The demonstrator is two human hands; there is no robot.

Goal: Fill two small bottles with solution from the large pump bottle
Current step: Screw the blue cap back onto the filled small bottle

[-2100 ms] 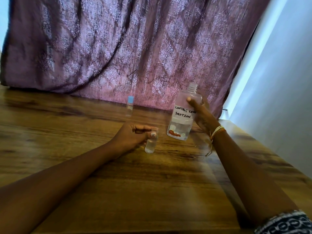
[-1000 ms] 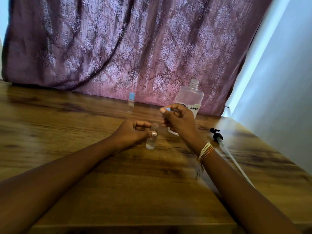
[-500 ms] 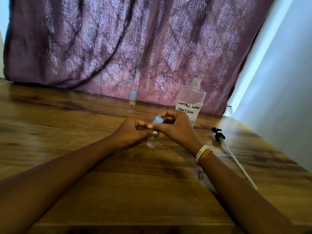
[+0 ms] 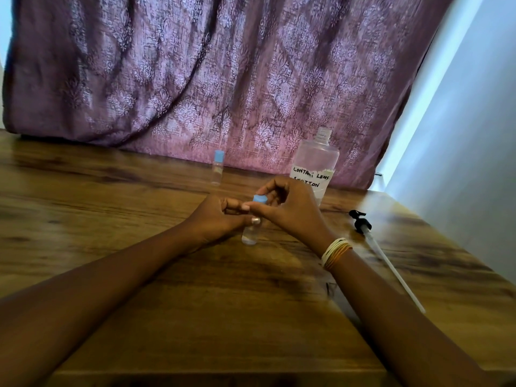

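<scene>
A small clear bottle [image 4: 250, 235] stands on the wooden table [image 4: 167, 303] at the centre, with liquid in it. My left hand [image 4: 216, 219] grips its upper part. My right hand [image 4: 290, 209] pinches a blue cap [image 4: 259, 199] on top of that bottle's neck. Behind my right hand stands the large clear bottle [image 4: 317, 160], open at the neck, with a handwritten label "contact lens solution". Its black pump head with a long white tube [image 4: 382, 252] lies on the table to the right. A second small bottle [image 4: 217, 167] with a blue cap stands near the curtain.
A purple patterned curtain [image 4: 223, 74] hangs along the table's far edge. A pale wall [image 4: 474, 135] rises at the right, close to the table's right edge. Bangles circle my right wrist.
My right hand set the large bottle down behind, picked up the blue cap and brought it onto the small bottle held in my left hand. The left hand stayed in place.
</scene>
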